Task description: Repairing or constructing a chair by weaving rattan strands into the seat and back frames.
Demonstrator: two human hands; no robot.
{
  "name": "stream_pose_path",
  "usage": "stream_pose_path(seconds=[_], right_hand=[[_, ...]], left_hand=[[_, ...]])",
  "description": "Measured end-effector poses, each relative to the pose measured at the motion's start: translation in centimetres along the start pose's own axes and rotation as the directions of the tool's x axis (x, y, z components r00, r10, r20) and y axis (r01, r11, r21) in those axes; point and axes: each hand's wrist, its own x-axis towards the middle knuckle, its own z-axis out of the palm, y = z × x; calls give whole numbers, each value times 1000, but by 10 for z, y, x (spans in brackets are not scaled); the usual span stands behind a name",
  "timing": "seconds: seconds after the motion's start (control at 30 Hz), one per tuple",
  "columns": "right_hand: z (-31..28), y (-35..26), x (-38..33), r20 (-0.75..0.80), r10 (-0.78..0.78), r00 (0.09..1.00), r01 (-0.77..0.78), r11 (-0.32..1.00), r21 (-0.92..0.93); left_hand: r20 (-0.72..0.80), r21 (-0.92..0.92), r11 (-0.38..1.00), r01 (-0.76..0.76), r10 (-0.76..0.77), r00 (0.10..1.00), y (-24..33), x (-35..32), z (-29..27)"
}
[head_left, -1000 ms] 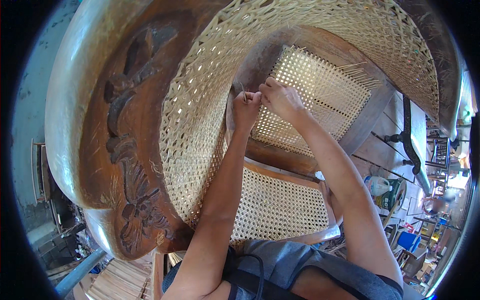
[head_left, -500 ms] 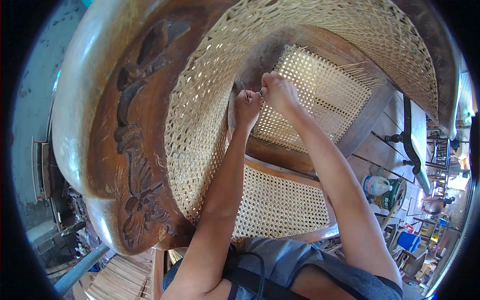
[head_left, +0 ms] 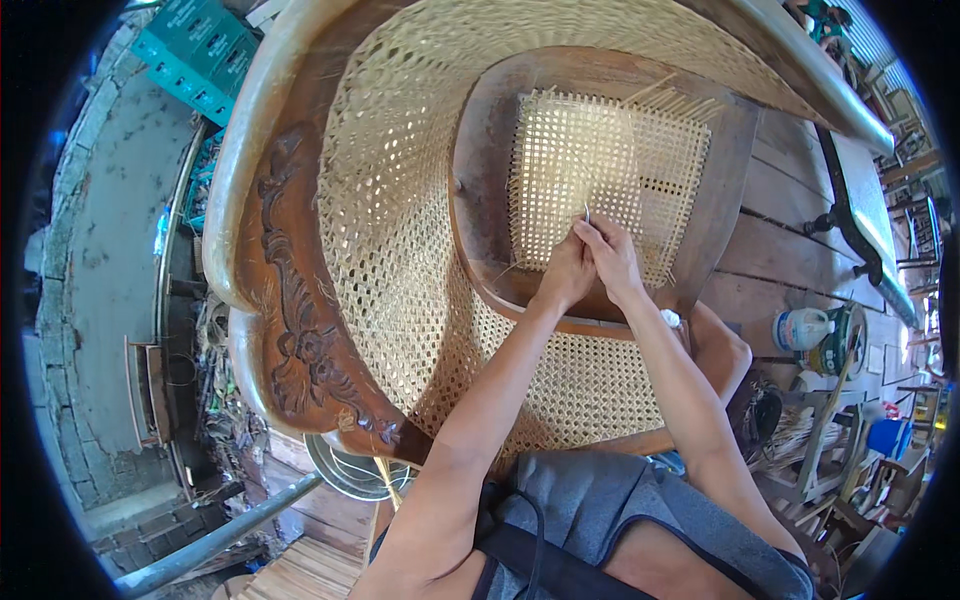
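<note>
A big carved wooden chair (head_left: pixel 300 300) lies tipped toward the person, so its half-woven cane seat panel (head_left: pixel 610 170) faces the hands at easy reach. Left hand (head_left: pixel 567 272) and right hand (head_left: pixel 610 258) meet at the panel's lower edge, fingers pinched narrow together on a thin cane strand (head_left: pixel 586 212), apparently to keep it taut. Lower down, a round metal basin (head_left: pixel 350 470) under the chair holds loose cane strips.
</note>
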Motion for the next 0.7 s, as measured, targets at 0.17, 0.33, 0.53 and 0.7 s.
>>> stream_pose_path(seconds=[0.17,0.33,0.53,0.7], right_hand=[[-6,-23,11,-202,339,919,-186,824,535],[10,-22,56,41,147,988,-132,961,-242],[56,-38,89,350,86,933,287,407,-867],[57,-35,104,413,87,907,372,294,-880]], left_hand=[[58,55,983,175,-178,982,2,-25,-11],[-185,-276,959,68,-122,975,-70,-28,-44],[-404,-156,985,80,-138,904,-106,-21,-56],[-342,-275,944,181,-272,900,-105,-16,-46]])
